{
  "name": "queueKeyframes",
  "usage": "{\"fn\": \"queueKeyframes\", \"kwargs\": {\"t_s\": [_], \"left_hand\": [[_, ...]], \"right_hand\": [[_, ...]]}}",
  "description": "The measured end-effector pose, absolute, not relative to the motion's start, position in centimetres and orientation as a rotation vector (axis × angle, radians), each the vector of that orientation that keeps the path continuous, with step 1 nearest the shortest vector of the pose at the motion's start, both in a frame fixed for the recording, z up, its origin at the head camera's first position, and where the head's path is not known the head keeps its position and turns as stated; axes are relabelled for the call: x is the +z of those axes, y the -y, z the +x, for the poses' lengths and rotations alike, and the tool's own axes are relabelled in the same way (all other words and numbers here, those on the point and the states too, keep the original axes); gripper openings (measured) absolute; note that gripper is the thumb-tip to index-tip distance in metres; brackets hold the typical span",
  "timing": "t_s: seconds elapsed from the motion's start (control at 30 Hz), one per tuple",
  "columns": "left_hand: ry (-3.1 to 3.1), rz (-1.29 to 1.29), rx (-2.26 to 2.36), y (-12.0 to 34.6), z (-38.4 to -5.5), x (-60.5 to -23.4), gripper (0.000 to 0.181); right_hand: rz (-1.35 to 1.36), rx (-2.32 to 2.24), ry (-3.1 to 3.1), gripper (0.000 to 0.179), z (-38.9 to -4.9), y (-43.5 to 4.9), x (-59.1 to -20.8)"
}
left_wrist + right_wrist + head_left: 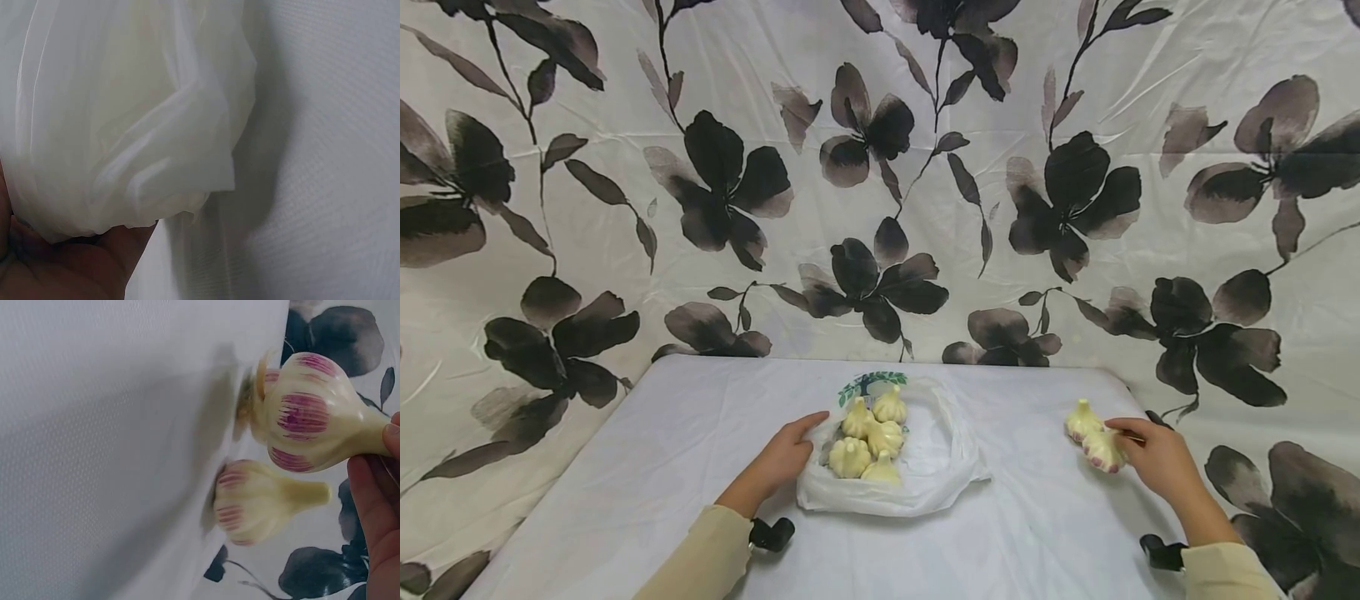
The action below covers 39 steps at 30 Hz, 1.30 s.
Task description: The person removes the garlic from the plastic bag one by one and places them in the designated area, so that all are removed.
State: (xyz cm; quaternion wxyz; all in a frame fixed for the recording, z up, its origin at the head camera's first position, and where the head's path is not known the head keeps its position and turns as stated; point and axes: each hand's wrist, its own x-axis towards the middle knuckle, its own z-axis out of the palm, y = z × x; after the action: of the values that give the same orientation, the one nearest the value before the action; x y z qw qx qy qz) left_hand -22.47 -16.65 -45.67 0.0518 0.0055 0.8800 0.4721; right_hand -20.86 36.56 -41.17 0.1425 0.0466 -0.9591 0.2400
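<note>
A white plastic bag (917,496) lies on the table with its mouth spread wide, and several garlic bulbs (850,458) sit in its left part. My left hand (786,454) holds the bag's left side, index finger along the rim. In the left wrist view, folds of the bag (144,125) hide most of that hand (75,262). At the table's right, my right hand (1157,458) pinches a purple-streaked garlic bulb (306,412) by its stem. Beside it a second garlic bulb (1081,421) stands on the table, stem up.
A white cloth covers the table (700,433). Behind it hangs a pale curtain (970,275) with dark flowers. A small dark object (1157,419) shows past the right hand, near the table's right edge. Green printing (872,383) marks the bag's far side.
</note>
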Motion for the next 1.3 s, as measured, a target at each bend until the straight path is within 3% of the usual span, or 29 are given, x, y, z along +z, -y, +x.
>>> {"fn": "queueKeyframes", "kwargs": {"t_s": [1.3], "left_hand": [[-2.669,0.018,1.449,16.8,-22.1,-45.3,0.061]], "right_hand": [[0.011,0.744,2.781,0.026,-21.2,-37.6,-42.5]]}}
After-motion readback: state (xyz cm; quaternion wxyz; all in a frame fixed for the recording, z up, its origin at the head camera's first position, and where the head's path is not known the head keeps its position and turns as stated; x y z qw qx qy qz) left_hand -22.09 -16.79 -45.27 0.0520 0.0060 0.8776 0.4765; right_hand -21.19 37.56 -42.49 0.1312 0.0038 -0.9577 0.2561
